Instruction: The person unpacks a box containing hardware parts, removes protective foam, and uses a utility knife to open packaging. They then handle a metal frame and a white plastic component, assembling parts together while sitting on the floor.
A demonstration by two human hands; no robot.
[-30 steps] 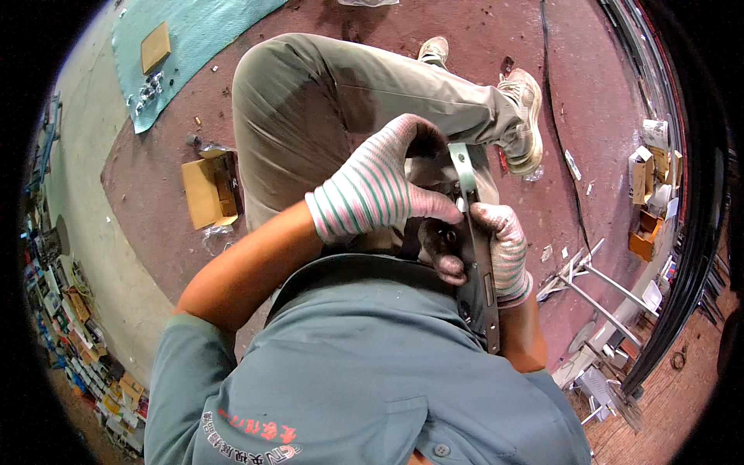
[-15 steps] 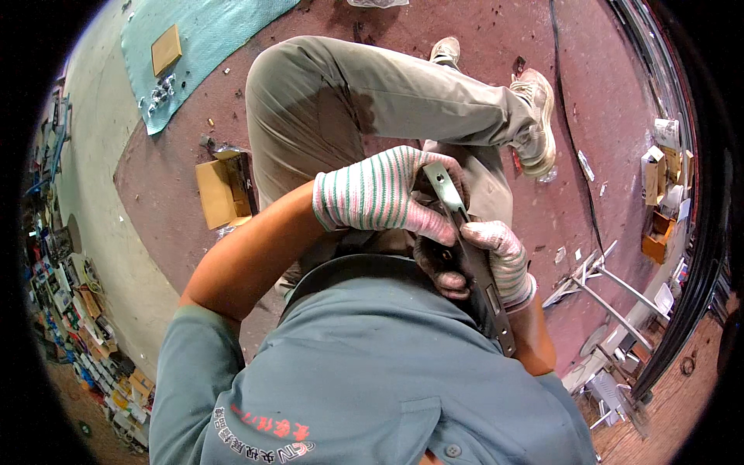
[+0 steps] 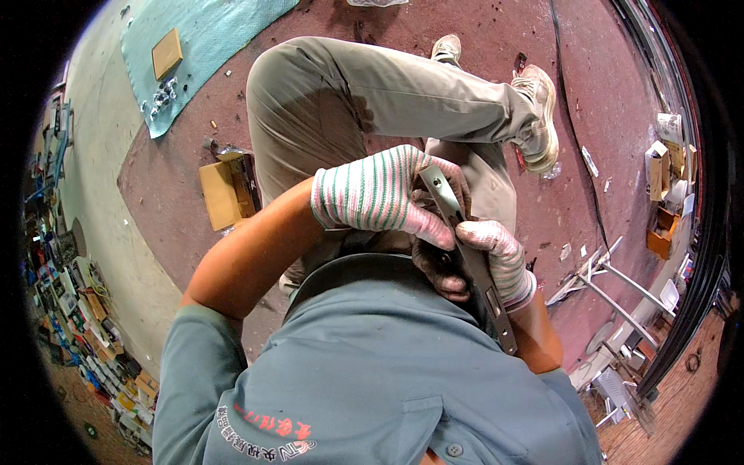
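Note:
A mortise lock with a long, narrow metal faceplate is held slantwise in front of my waist, its upper end leaning left. My left hand, in a white glove with green and pink stripes, curls over the lock's upper part, the thumb pressing beside the faceplate. On the other side my right hand, gloved alike, grips the plate's edge with its thumb near the left one. Dark, soiled glove fingers reach round beneath the lock. Its case is mostly hidden by the hands and in shadow.
An open cardboard box lies left of my bent leg. On a teal mat are a flat tan box and crumpled plastic. To the right are a black cable, a metal frame and cartons.
Both hands keep their grip on the lock, which has barely moved. My right thumb sits slightly farther left along the plate. The whole view has shifted a little.

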